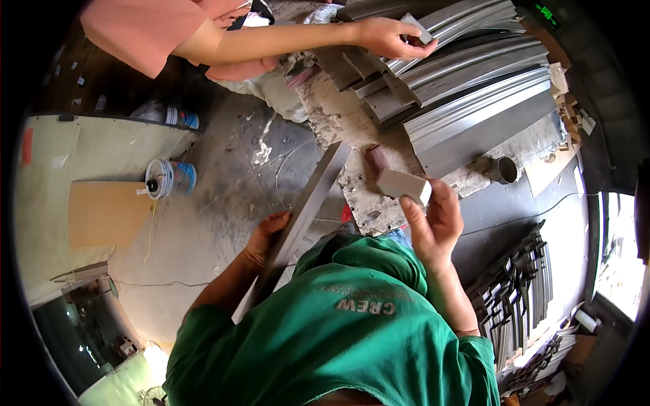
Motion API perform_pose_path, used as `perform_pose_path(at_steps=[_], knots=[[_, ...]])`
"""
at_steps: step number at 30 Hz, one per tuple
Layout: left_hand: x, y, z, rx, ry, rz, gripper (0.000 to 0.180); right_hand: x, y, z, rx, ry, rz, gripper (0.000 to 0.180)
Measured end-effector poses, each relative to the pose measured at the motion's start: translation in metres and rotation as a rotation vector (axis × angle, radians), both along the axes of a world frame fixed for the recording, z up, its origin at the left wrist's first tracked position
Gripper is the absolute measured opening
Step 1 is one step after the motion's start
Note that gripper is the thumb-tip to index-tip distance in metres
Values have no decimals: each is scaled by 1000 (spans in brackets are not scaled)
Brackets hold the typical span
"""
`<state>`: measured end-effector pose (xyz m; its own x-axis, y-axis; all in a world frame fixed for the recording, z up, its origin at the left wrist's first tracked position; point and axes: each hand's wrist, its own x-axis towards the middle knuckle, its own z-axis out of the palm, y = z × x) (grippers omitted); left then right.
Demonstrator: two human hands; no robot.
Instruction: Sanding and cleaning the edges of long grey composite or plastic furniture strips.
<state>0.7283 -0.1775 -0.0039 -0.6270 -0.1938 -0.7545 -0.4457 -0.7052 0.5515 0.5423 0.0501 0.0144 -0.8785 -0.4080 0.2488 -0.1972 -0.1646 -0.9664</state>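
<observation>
My left hand (269,233) is closed around the edge of a long grey metal bar (306,206). The bar slants from beside my left side up to the table's near corner. In my right hand (437,227) a pale rectangular block (404,186) sits between thumb and fingers, held in the air over the table's near end and apart from the bar. A reddish-brown block (376,158) lies on the table just beyond it. Across the table, a co-worker's hand (389,37) holds a similar pale block (416,28) over a stack of metal profiles (484,111).
The worn table (369,206) also bears a small metal cup (502,170) at its right edge. A white bucket (169,179) stands on the floor to the left. Many dark metal profiles (518,294) lean in a pile at the right. A thin cable crosses the floor.
</observation>
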Motion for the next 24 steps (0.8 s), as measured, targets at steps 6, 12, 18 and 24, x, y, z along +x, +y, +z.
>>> perform_pose_path(at_steps=[6, 12, 18, 24], knots=[[-11, 25, 30, 41, -89, -77, 41, 2, 5, -3, -69, -249, -65, 36], [-5, 26, 18, 180, 130, -65, 40, -16, 13, 2, -103, -10, -25, 38], [-14, 32, 26, 186, 42, -105, 39, -38, 3, 1, -50, 109, -10, 37], [-16, 44, 27, 118, 17, -101, 40, -48, 4, 3, -46, 74, 33, 36]])
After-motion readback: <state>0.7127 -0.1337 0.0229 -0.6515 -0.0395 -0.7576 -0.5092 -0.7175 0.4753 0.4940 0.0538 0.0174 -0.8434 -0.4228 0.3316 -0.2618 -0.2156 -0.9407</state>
